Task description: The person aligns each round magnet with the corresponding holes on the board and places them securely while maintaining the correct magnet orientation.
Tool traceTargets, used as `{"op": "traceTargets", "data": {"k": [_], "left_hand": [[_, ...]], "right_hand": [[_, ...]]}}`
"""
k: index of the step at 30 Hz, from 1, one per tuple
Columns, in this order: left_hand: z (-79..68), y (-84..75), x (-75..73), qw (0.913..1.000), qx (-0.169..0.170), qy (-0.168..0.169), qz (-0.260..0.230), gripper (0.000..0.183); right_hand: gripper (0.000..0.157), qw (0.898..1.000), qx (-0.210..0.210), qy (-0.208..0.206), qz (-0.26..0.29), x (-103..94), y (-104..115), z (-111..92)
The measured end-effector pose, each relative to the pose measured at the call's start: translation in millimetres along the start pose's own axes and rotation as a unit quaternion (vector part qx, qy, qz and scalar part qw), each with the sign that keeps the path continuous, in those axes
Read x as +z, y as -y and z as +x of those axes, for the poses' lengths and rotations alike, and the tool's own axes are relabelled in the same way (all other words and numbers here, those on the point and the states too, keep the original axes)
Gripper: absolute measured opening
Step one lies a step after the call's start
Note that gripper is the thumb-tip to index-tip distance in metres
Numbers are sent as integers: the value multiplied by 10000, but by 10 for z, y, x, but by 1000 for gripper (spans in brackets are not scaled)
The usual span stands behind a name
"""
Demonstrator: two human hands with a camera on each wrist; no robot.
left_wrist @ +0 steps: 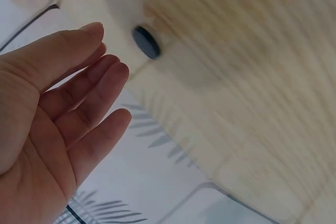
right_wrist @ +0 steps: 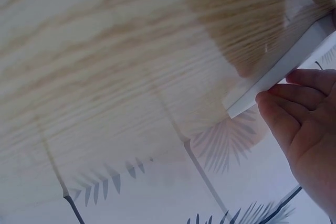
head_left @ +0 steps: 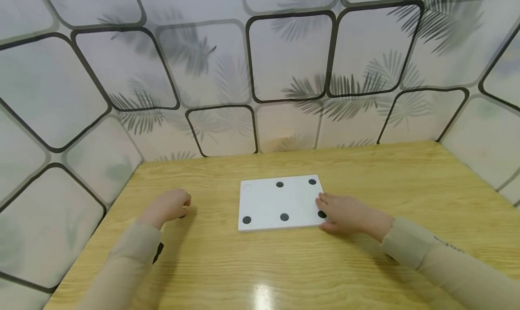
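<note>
A white rectangular board (head_left: 264, 201) lies flat on the wooden table, bearing several round black spots (head_left: 284, 217). Its far left corner shows only a faint pale mark. At the board's right end rests my right hand (head_left: 345, 214), fairly straight fingers touching the edge; the right wrist view shows these fingertips (right_wrist: 262, 96) against the white board's side (right_wrist: 278, 72). To the left of the board, my left hand (head_left: 167, 207) hovers low with loosely bent fingers. A small black disc (left_wrist: 146, 42) stands on the table just beyond those fingertips, apart from them.
The wood-grain table (head_left: 227, 265) meets a patterned wall covering (head_left: 288, 57) of leaves and dark outlines at the back and both sides. A dark item (head_left: 158, 252) shows beneath the left sleeve cuff.
</note>
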State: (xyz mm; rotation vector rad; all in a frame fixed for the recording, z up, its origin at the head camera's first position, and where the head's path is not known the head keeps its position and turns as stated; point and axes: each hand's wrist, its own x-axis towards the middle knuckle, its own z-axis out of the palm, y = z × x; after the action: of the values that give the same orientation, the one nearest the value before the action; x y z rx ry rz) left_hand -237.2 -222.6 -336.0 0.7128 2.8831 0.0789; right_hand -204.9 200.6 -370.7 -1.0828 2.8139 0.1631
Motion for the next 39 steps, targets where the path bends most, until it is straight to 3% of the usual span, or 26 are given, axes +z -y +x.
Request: {"op": "traceTargets", "data": {"k": [5,9,16,23,39], "left_hand": [[-93,94,40,9999,-50,-8,-119,25],[-119,121,86,10000,-59,15,21,23],[-112,98,115,9998,-147,149,46,11],[-84,105,135,9998,-142,115,-11,21],[-49,29,130,9999,-8,116,-107,22]], "right_hand": [[63,10000,26,34,50,-25,1,5],[63,10000,3,67,25,-34,14,13],[63,9999,41,74,68,-28,17,12],[63,10000,48,78,12,-30,10,19],[65,9999,47,126,29,-15,2,18]]}}
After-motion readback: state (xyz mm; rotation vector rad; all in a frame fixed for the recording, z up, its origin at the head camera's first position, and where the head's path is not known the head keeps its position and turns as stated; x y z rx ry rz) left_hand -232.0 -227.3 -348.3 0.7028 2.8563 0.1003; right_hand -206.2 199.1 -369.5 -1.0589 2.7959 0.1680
